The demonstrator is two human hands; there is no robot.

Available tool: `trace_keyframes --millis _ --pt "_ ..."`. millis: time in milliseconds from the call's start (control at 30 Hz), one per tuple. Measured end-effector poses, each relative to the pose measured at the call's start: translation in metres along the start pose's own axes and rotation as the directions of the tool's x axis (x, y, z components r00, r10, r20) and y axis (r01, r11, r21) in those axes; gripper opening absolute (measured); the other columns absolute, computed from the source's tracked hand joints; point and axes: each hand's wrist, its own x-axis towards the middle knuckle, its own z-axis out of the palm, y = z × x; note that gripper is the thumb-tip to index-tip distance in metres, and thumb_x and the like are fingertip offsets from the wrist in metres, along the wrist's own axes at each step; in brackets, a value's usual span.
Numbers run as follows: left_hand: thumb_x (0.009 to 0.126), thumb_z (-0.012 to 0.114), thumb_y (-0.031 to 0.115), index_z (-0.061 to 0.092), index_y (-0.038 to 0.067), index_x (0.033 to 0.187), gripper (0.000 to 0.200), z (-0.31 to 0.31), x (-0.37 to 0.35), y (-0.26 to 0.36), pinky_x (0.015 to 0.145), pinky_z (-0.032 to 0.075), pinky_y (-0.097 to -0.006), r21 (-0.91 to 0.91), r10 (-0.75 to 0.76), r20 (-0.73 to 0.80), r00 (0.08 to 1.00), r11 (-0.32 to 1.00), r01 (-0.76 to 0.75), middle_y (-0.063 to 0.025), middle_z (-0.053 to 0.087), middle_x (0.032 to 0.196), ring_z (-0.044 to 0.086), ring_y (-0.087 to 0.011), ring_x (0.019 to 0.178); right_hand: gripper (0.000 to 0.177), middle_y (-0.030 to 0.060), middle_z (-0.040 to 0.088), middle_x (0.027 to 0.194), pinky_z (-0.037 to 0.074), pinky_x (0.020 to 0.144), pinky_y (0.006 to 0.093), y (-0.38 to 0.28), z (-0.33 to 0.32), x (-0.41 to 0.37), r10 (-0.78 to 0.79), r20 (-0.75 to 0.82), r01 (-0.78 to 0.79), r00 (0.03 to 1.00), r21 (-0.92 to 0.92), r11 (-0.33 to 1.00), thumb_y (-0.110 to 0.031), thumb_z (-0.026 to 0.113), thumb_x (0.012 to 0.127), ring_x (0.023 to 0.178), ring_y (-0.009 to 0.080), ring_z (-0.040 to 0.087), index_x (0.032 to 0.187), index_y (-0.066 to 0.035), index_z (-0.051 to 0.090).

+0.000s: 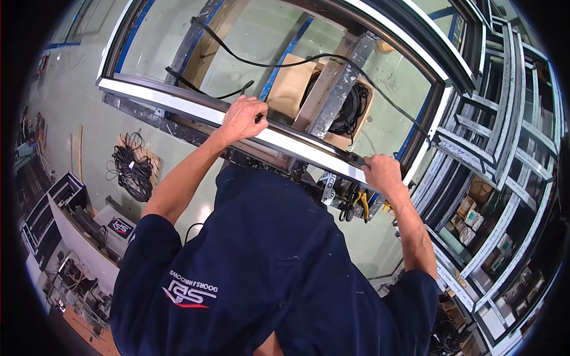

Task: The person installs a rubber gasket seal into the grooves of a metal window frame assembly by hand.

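Note:
A large window frame [196,107] with white film on its outer face lies flat across the bench in front of me. My left hand [244,120] is closed over its near rail, with a bit of black rubber gasket [246,86] at the fingers. Toward the rail's right end, my right hand [384,174] has its fingers bent over the edge, pinching a short dark piece that looks like the gasket too. Under the fingers, the grip is partly hidden. A long loose black strip [279,61] arches across the frame's opening.
Below the frame are bench beams [341,89] and a box of coiled black strip [351,110]. Pliers [364,204] hang at the bench edge. More frames [504,118] are stacked at right. Another black coil [132,172] lies on the floor at left.

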Motion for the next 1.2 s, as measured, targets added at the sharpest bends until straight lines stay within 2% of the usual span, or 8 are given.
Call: trace_keyframes --millis 133,367,500,667,767,900,1067,1200 --pt "0.071 0.065 0.013 0.058 0.006 0.072 0.009 -0.005 0.000 0.002 0.073 0.043 -0.0412 0.010 0.040 -0.004 0.999 0.999 -0.040 -0.0090 0.062 0.071 0.060 -0.0289 0.076 0.018 0.0206 0.069 0.078 0.055 0.074 0.0505 -0.069 -0.008 0.037 -0.129 -0.194 0.150 0.972 0.098 0.984 -0.021 0.064 0.086 0.078 0.0393 0.069 0.089 -0.007 0.073" --pt "0.072 0.065 0.016 0.060 0.006 0.073 0.011 0.000 -0.002 -0.007 0.078 0.044 -0.0426 -0.049 0.009 0.013 1.000 0.999 -0.008 -0.0112 0.063 0.072 0.060 -0.0321 0.078 0.018 0.0203 0.068 0.076 0.054 0.074 0.0504 -0.030 -0.003 0.018 0.003 -0.021 -0.002 1.000 0.033 0.999 -0.022 0.064 0.086 0.078 0.0397 0.068 0.087 -0.007 0.073" --pt "0.071 0.064 0.013 0.059 0.007 0.072 0.008 -0.001 -0.003 -0.009 0.074 0.044 -0.0418 -0.050 0.022 -0.001 1.000 0.999 -0.022 -0.0100 0.063 0.073 0.061 -0.0311 0.079 0.020 0.0215 0.068 0.077 0.054 0.075 0.0505 -0.108 -0.015 0.057 -0.104 -0.214 0.128 0.971 0.101 0.987 -0.023 0.065 0.085 0.078 0.0419 0.067 0.084 -0.003 0.071" --pt "0.085 0.068 0.027 0.063 0.009 0.070 0.024 -0.044 0.014 -0.059 0.085 0.039 -0.0391 0.036 0.264 0.275 0.925 0.958 -0.284 -0.0079 0.064 0.072 0.059 -0.0254 0.084 0.019 0.0196 0.070 0.077 0.056 0.075 0.0482 -0.101 -0.027 0.040 0.050 -0.107 -0.039 0.993 0.107 0.993 -0.021 0.065 0.083 0.080 0.0372 0.070 0.083 -0.004 0.074" --pt "0.086 0.067 0.028 0.064 0.010 0.069 0.025 -0.112 0.014 -0.094 0.085 0.039 -0.0392 0.151 0.266 0.398 0.878 0.925 -0.349 -0.0063 0.065 0.073 0.058 -0.0254 0.088 0.020 0.0220 0.068 0.078 0.054 0.074 0.0509 -0.107 -0.029 0.045 0.084 -0.051 -0.082 0.995 0.048 0.995 -0.022 0.064 0.085 0.080 0.0411 0.068 0.092 -0.006 0.074" --pt "0.085 0.068 0.026 0.065 0.007 0.072 0.023 -0.178 0.002 -0.146 0.084 0.045 -0.0419 0.260 0.167 0.525 0.834 0.902 -0.345 -0.0058 0.067 0.080 0.059 -0.0264 0.090 0.019 0.0212 0.068 0.077 0.054 0.073 0.0510 -0.164 -0.042 0.080 -0.047 -0.138 0.059 0.989 0.086 0.995 -0.021 0.065 0.085 0.079 0.0405 0.068 0.093 -0.007 0.074" --pt "0.086 0.067 0.022 0.065 0.004 0.087 0.018 -0.218 -0.005 -0.144 0.080 0.052 -0.0451 0.337 0.134 0.374 0.918 0.902 -0.270 -0.0118 0.067 0.082 0.066 -0.0337 0.090 0.019 0.0200 0.069 0.076 0.055 0.073 0.0508 -0.144 -0.044 0.069 0.010 -0.053 -0.008 0.999 0.046 0.999 -0.021 0.065 0.085 0.078 0.0399 0.068 0.095 -0.008 0.074" --pt "0.087 0.066 0.020 0.067 0.002 0.092 0.019 -0.215 -0.006 -0.160 0.083 0.053 -0.0481 0.285 -0.097 0.517 0.851 0.956 -0.064 -0.0193 0.072 0.087 0.070 -0.0393 0.087 0.020 0.0189 0.070 0.077 0.055 0.073 0.0494 -0.188 -0.049 0.090 0.003 -0.097 0.000 0.995 0.023 1.000 -0.022 0.067 0.084 0.079 0.0383 0.070 0.097 -0.009 0.075"
